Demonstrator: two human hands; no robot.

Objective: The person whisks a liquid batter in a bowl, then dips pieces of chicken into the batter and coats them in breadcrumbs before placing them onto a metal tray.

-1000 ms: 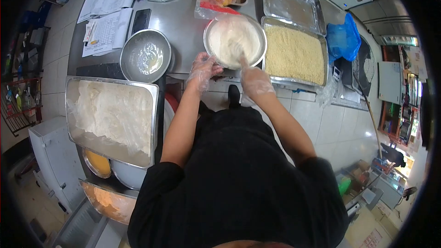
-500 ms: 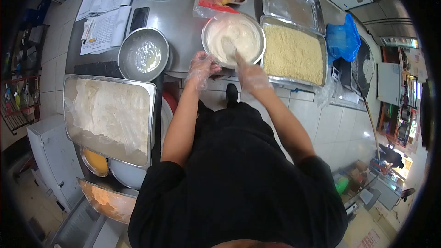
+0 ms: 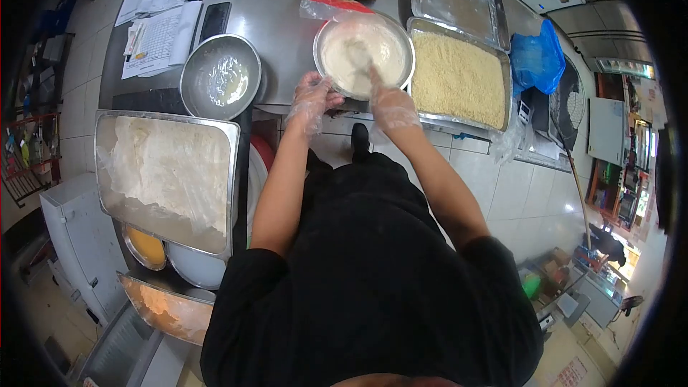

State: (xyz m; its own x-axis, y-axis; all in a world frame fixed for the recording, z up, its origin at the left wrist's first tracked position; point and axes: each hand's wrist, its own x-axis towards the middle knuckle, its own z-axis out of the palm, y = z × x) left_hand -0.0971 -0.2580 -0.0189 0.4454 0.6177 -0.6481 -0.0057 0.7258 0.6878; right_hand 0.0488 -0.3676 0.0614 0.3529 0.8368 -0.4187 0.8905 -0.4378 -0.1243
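The right hand point(image 3: 393, 107) has its grip closed on a mixing utensil point(image 3: 363, 59) in the batter bowl point(image 3: 411, 59); the left hand point(image 3: 312, 100), grip half open, touches its rim.

This looks like a commercial kitchen: a stainless steel worktable point(image 3: 283, 43) at upper center, 2 metal trays at upper right, 1 of them full of yellow crumbs point(image 3: 459, 79), a flour-dusted tray point(image 3: 172, 172) at left, and floor tiles point(image 3: 476, 179).

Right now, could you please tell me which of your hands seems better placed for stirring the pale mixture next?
Right, I'd judge: the right hand grips the utensil, whose blurred end is in the pale mixture. The left hand is at the bowl's near-left rim, better suited to steadying.
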